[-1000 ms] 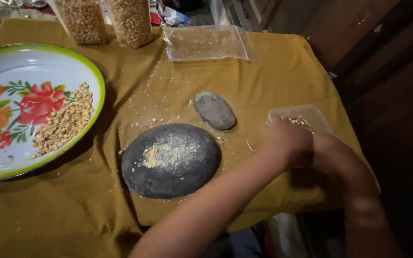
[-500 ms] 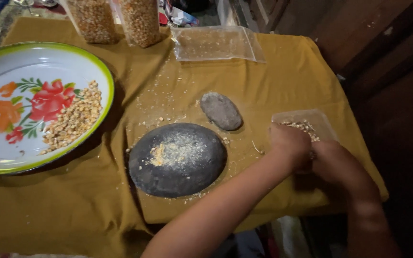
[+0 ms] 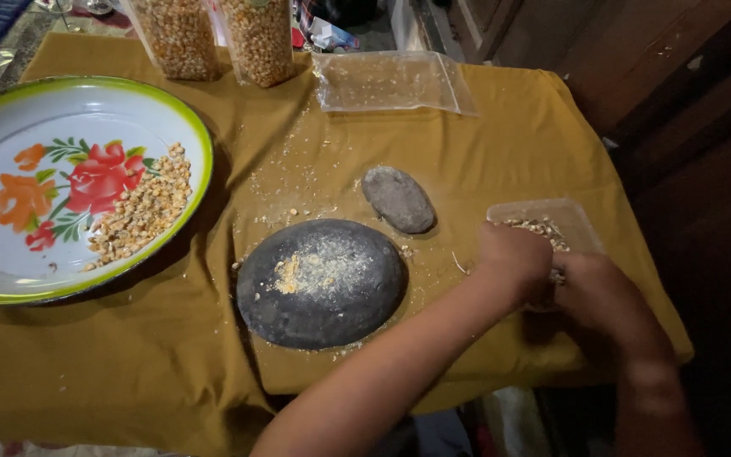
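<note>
Two hands work at the right edge of the table. My left hand (image 3: 513,258) reaches across from the lower left and rests at the near rim of one clear plastic container (image 3: 543,222), fingers curled down together over the kernels inside; whether they pinch any kernels I cannot tell. My right hand (image 3: 607,300) sits just beside it, touching the container's near right side, fingers bent inward; its grip is hidden as well.

Count of items on the mustard cloth (image 3: 129,355):
- One container, holding a thin layer of pale kernels, set close to the right table edge.
- One large flat dark grinding stone (image 3: 321,283), dusted with crushed meal at its centre.
- One smaller oval hand stone (image 3: 398,199), lying just beyond the large stone, apart from it.
- One enamel tray (image 3: 10,254) with a green rim and painted flowers, carrying one heap of kernels (image 3: 141,211) along its right side.
- Two clear bags of kernels (image 3: 217,34), upright at the far edge, side by side.
- One flat clear plastic bag (image 3: 391,80), lying at the far edge.

Loose crumbs scatter between the far bags and the large stone. Open cloth lies between the hand stone and the container, and along the near edge left of my forearm. Right of the container the cloth drops away at once.
</note>
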